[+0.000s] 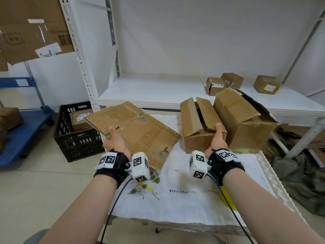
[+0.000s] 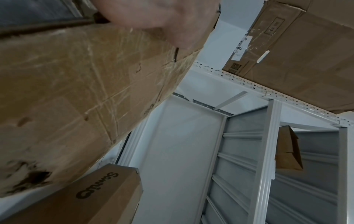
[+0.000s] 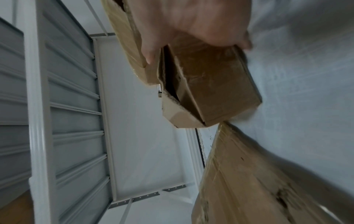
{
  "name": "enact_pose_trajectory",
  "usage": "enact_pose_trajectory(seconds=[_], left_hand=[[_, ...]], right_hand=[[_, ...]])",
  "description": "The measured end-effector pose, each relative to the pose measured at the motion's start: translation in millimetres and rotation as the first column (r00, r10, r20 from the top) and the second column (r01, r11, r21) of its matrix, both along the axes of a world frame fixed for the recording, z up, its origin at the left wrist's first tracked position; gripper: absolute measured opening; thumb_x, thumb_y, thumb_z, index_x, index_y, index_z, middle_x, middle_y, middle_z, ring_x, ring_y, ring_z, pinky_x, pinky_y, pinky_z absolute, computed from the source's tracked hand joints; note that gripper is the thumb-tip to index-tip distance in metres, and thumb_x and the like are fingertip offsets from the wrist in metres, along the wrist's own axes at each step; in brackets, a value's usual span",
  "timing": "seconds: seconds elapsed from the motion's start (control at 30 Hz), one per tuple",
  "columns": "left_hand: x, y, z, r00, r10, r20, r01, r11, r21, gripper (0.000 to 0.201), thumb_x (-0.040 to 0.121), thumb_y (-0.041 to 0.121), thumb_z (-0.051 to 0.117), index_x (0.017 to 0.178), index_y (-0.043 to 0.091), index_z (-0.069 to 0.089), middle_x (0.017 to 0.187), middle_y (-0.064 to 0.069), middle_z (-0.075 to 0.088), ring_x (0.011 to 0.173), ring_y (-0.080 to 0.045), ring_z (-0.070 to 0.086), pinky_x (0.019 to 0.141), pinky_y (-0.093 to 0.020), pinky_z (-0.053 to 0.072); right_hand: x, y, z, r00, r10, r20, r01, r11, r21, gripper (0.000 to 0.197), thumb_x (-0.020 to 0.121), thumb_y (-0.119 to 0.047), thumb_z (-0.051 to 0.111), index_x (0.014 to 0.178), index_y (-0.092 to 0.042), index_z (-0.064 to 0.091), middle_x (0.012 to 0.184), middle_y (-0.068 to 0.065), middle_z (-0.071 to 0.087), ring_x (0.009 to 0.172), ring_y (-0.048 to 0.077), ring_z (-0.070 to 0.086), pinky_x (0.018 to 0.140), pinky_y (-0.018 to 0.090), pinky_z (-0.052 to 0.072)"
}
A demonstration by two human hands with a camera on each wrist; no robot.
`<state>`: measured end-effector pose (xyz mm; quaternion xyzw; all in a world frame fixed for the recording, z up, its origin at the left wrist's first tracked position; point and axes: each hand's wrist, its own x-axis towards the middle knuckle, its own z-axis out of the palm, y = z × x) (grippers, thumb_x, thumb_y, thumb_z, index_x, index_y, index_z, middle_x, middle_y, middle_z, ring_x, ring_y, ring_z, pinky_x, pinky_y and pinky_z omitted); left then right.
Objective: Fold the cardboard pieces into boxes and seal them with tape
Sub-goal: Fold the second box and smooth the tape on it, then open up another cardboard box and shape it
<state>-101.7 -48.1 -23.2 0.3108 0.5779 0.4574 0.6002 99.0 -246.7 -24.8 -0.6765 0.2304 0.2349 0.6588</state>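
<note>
A flattened cardboard piece with old tape on it lies partly over the table's left edge. My left hand grips its near left edge, thumb on top; the same cardboard piece fills the left wrist view under my left hand. A small folded box with open top flaps stands on the table. My right hand holds its right flap, thumb on top. In the right wrist view my right hand is curled round the small box. No tape roll is in sight.
A larger open box stands right of the small one. The table wears a white cloth. Behind it a white shelf carries three small boxes. A black crate and a blue cart stand on the floor at left.
</note>
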Motion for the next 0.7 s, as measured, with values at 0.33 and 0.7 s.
enact_pose_trajectory(seconds=[0.33, 0.7], left_hand=[[4.3, -3.4, -0.5, 1.000, -0.015, 0.025, 0.015, 1.000, -0.014, 0.071, 0.103, 0.053, 0.047, 0.152, 0.003, 0.036, 0.156, -0.015, 0.042, 0.141, -0.035, 0.043, 0.112, -0.042, 0.037], [-4.2, 7.1, -11.5, 0.999, -0.036, 0.009, 0.037, 0.998, -0.058, 0.074, 0.102, 0.053, 0.048, 0.154, 0.003, 0.033, 0.156, -0.017, 0.041, 0.139, -0.037, 0.044, 0.110, -0.045, 0.039]], right_hand=[[50.9, 12.4, -54.8, 0.979, 0.201, 0.024, -0.202, 0.972, 0.118, 0.127, 0.042, -0.068, 0.090, 0.149, -0.022, 0.039, 0.141, 0.011, 0.053, 0.121, 0.045, 0.055, 0.078, 0.054, 0.057], [7.8, 19.0, -25.0, 1.000, -0.011, 0.025, 0.002, 0.937, 0.349, 0.115, 0.069, -0.055, 0.088, 0.158, -0.018, 0.025, 0.149, 0.009, 0.040, 0.115, 0.030, 0.053, 0.079, 0.041, 0.064]])
